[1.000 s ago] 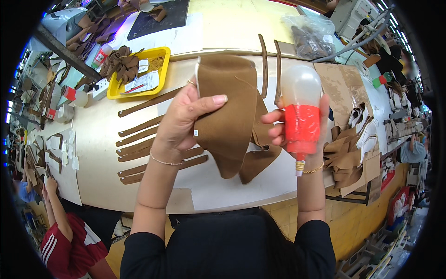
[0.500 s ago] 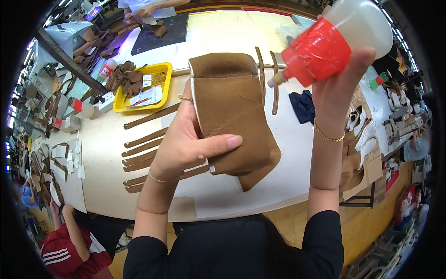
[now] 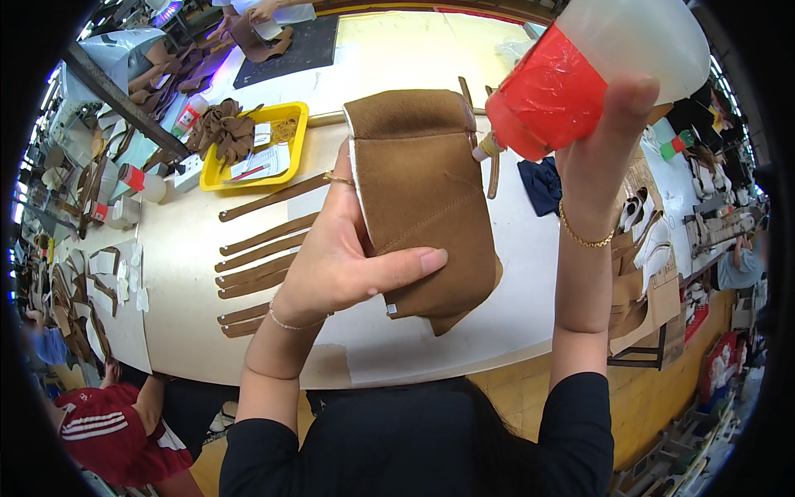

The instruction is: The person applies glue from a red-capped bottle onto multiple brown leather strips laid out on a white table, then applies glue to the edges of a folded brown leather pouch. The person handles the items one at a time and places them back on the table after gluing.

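Observation:
My left hand (image 3: 356, 257) grips a brown suede-like shoe upper piece (image 3: 426, 195), its thumb lying across the front and the other fingers behind. The piece has a folded-looking top band, a pale fuzzy edge on its left and a slanting row of stitches. My right hand (image 3: 609, 149) holds a translucent squeeze bottle (image 3: 642, 45) wrapped in red tape, tilted nozzle-down to the left. Its narrow tip is right at the piece's upper right edge; whether it touches I cannot tell. Several brown strips (image 3: 265, 240) lie on the table to the left of my left hand.
A yellow tray (image 3: 302, 149) with brown pieces and papers stands at the back left. A dark blue cloth (image 3: 540, 187) lies right of the piece. Brown and white parts (image 3: 642, 265) are heaped at the right. A co-worker in a red shirt (image 3: 116, 431) is at the lower left.
The bottle has moved slightly left and down, bringing its tip to the piece's right edge. My left hand and the piece have shifted a little to the right.

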{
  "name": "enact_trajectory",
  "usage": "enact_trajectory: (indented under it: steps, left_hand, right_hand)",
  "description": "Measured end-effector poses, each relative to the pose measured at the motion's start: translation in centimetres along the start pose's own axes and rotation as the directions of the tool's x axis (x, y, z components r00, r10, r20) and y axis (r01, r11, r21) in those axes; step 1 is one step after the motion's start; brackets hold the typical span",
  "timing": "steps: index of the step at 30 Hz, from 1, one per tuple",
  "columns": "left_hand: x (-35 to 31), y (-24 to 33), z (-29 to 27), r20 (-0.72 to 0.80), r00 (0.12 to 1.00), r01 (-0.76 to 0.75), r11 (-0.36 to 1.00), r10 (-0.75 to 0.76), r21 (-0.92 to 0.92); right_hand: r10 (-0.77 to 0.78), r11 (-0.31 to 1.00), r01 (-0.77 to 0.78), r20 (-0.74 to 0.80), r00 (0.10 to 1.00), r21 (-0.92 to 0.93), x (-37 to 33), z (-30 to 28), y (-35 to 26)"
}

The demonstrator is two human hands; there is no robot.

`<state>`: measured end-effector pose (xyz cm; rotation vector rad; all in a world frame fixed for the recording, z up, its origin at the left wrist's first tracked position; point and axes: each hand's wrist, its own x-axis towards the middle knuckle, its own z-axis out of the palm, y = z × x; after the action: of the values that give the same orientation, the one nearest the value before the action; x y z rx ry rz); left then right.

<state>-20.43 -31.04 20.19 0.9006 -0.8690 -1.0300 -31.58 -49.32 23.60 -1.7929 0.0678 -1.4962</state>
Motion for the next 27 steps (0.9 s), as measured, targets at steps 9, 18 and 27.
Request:
enact_trajectory:
  steps: [9, 18, 27]
  left_hand:
    - [-0.1, 0.4, 0.2, -0.058, 0.998, 0.011, 1.000, -0.011, 0.009]
    - [0.4, 0.0, 0.3, -0.084, 0.996, -0.002, 1.000, 0.004, 0.023]
    - [1.4, 0.1, -0.1, -0.108, 0.994, -0.020, 1.000, 0.022, 0.020]
  right_hand:
    - [0.107, 0.992, -0.109, -0.031, 0.994, -0.058, -1.1, -0.3, -0.6]
    - [0.078, 0.967, -0.056, -0.079, 0.994, 0.247, -2.9, -1.9, 0.2]
    - [0.483, 0.645, -0.451, 0.128, 0.866, 0.617, -1.9, -5.1, 0.6]
